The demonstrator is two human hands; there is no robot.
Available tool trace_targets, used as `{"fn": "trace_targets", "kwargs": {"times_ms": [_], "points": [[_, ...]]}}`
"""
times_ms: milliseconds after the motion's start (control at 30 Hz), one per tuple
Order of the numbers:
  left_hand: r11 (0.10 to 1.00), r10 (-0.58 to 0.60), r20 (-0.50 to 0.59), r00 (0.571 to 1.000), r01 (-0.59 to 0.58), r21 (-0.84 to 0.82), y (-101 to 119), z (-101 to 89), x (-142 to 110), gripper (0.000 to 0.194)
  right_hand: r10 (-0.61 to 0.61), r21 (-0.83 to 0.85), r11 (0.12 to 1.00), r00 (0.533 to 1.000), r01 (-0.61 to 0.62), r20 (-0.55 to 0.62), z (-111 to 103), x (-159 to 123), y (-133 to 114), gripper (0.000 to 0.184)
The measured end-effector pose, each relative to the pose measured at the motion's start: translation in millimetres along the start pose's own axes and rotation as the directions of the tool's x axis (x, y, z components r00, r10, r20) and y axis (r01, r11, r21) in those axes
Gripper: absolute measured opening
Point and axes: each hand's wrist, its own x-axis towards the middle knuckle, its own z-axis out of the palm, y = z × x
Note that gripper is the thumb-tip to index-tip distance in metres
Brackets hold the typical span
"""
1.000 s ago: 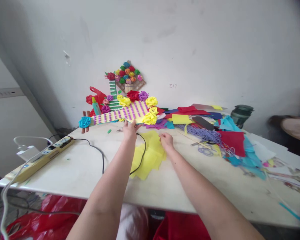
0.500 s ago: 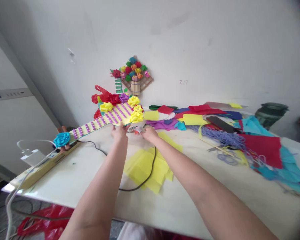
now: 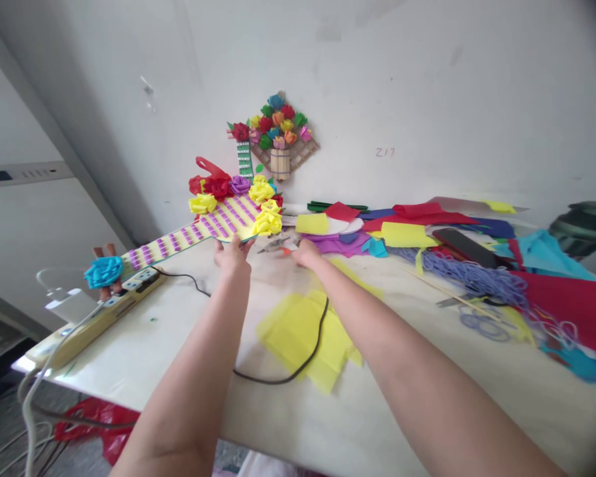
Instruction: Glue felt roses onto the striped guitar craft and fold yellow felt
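Note:
A guitar-shaped craft board (image 3: 179, 237) slants across the left of the table, with purple stripes, yellow paper flowers on its wide end and a blue flower at its narrow tip. My left hand (image 3: 233, 255) grips its lower edge, thumb on top. To the right, my right hand (image 3: 306, 254) is closed at the back of a small glue gun (image 3: 287, 251) with an orange part, blurred and partly hidden by the fingers. Its black cord (image 3: 320, 331) loops under my right forearm. Yellow crepe paper sheets (image 3: 298, 338) lie between my forearms.
A power strip (image 3: 104, 315) with a white plug stands at the table's left edge. Coloured paper and felt (image 3: 407, 234), purple yarn (image 3: 471, 270), a phone (image 3: 464, 246) and scissors (image 3: 451, 301) spread along the right. A flower-basket craft (image 3: 280, 163) leans on the wall.
The view has shifted a little. My left hand stays on the board's edge, and the board's narrow end sits slightly lower and further left. My right hand remains by the glue gun.

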Motion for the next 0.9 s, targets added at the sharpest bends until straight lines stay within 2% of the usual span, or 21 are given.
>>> {"fn": "trace_targets", "kwargs": {"times_ms": [33, 67, 167, 233, 333, 433, 500, 667, 733, 900], "points": [[1.000, 0.009, -0.004, 1.000, -0.009, -0.004, 2, -0.2, 0, 0.042, 0.064, 0.061, 0.996, 0.997, -0.067, 0.051, -2, 0, 3, 0.036], [1.000, 0.017, -0.011, 1.000, -0.017, -0.009, 5, -0.4, 1, 0.043, 0.096, 0.107, 0.989, 0.994, -0.100, 0.044, -5, 0, 5, 0.037], [0.999, 0.028, -0.029, 0.999, -0.029, -0.043, 10, 0.0, 2, 0.045, 0.019, 0.104, 0.995, 0.979, 0.003, -0.202, -13, -5, 12, 0.046], [0.997, 0.032, -0.029, 0.999, -0.034, -0.063, 13, 1.1, 2, 0.045, -0.036, 0.048, 0.998, 0.960, 0.051, -0.278, -17, -8, 14, 0.038], [0.998, 0.027, -0.014, 1.000, -0.028, -0.063, 16, 3.4, 1, 0.045, -0.098, -0.032, 0.995, 0.965, 0.094, -0.242, -17, -13, 15, 0.029], [0.998, 0.010, -0.006, 1.000, -0.010, -0.055, 16, 4.6, -3, 0.044, -0.214, -0.155, 0.971, 0.946, 0.180, -0.242, -13, -21, 15, 0.035], [0.999, 0.005, -0.015, 1.000, -0.006, -0.051, 15, 3.7, -6, 0.044, -0.278, -0.278, 0.938, 0.930, 0.209, -0.241, -10, -27, 14, 0.039], [1.000, 0.004, -0.036, 0.999, -0.006, -0.031, 8, -2.5, -3, 0.046, -0.413, -0.475, 0.825, 0.901, 0.307, -0.134, -4, -40, 8, 0.042], [1.000, -0.002, -0.041, 0.999, 0.001, -0.022, 3, -5.5, 0, 0.047, -0.428, -0.522, 0.794, 0.896, 0.310, -0.119, 1, -40, 8, 0.044], [1.000, 0.012, -0.032, 0.999, -0.011, 0.012, -7, -12.9, 5, 0.049, -0.377, -0.558, 0.782, 0.923, 0.275, -0.073, 15, -35, 12, 0.050]]}}
